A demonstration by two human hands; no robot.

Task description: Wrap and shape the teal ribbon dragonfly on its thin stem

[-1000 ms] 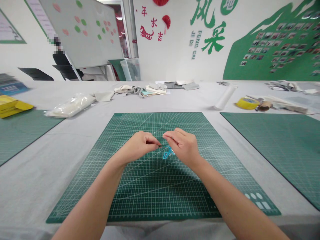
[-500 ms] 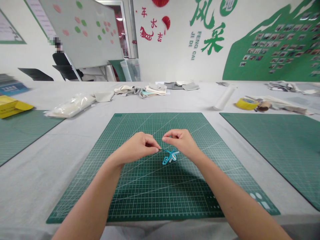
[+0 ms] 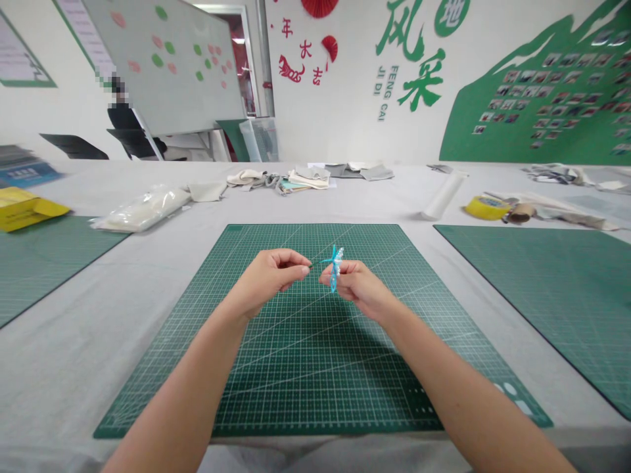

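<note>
Pinched in my left hand (image 3: 273,279) is the dark thin end of a blue ornament (image 3: 334,269) with white, bead-like parts. The ornament stands out to the right of my left fingertips, upright above the green cutting mat (image 3: 296,368). My right hand (image 3: 359,286) is just behind and to the right of it, its thumb and fingers drawn together. The ornament covers part of the right fingertips, and whether they touch it or hold anything is too small to tell.
Two more green mats lie at the left (image 3: 59,249) and right (image 3: 552,282). Behind are a plastic-wrapped pack (image 3: 145,209), cloth pieces (image 3: 308,177), a white roll (image 3: 444,196) and yellow tape (image 3: 488,207). A person in black (image 3: 123,117) is at the far left.
The ornament has risen and turned from hanging low to upright. My left hand has moved slightly up and left. My right hand has dropped slightly, behind the ornament.
</note>
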